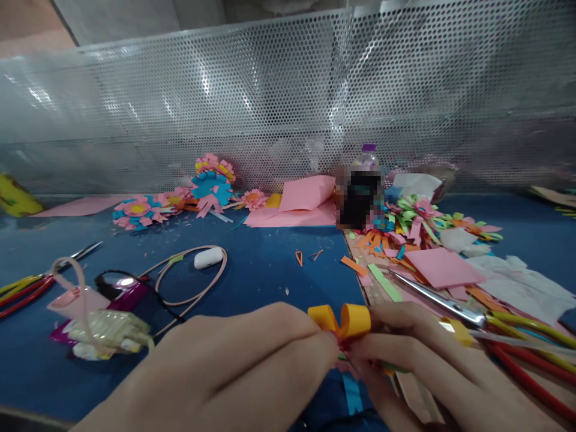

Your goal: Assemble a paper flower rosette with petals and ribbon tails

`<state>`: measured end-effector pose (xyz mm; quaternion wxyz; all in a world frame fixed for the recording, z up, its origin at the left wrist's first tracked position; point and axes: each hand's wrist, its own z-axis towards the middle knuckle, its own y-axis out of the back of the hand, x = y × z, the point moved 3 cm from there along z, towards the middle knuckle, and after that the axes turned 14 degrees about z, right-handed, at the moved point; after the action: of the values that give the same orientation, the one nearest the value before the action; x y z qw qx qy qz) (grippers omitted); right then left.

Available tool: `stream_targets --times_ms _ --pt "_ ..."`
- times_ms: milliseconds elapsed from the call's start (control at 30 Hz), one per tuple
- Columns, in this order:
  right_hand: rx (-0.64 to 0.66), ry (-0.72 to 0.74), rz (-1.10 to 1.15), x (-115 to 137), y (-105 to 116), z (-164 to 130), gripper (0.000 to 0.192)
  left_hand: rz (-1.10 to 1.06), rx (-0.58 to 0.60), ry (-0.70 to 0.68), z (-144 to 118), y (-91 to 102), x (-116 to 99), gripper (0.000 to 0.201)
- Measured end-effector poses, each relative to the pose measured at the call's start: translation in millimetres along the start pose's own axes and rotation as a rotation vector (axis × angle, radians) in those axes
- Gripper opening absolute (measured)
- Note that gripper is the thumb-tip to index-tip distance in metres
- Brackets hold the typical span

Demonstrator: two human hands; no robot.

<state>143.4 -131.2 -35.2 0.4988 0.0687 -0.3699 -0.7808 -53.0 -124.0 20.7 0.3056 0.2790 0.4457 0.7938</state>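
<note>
Both hands pinch one small paper piece: the left hand [234, 366] and right hand [432, 366] close thumb and fingertips on the base of an orange looped paper flower [344, 322], held low at the near edge of the blue table [270, 270]. The step in hand looks like gathering curled strips at their base; the next move likely calls for a firm pinch so the loops do not spring open. Both wrists lie flat, knuckles up, fingertips meeting beneath the loops. Beyond the flower lie pink paper sheets [306, 201], to its right scissors [443, 300], farther left finished paper flowers [211, 186].
</note>
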Motion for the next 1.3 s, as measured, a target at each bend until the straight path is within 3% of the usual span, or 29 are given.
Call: stream_targets --times_ms 100,267,400,967,1300 --pt "-0.004 -0.013 0.018 -1 -1 0 0.020 0.069 -0.046 -0.133 2 2.8 -2 0.027" --pt "0.056 -0.028 0.055 -1 -4 0 0.024 0.110 -0.080 -0.150 4 4.7 -3 0.027" --pt "0.094 -0.025 0.062 0 -5 0 0.023 0.100 -0.073 -0.147 4 3.5 -4 0.027" --pt "0.027 -0.039 0.037 1 -5 -2 0.028 0.095 -0.070 -0.122 5 2.7 -1 0.031" --pt "0.007 0.029 -0.018 1 -3 -1 0.023 0.161 -0.091 -0.042 -5 1.0 2 0.028"
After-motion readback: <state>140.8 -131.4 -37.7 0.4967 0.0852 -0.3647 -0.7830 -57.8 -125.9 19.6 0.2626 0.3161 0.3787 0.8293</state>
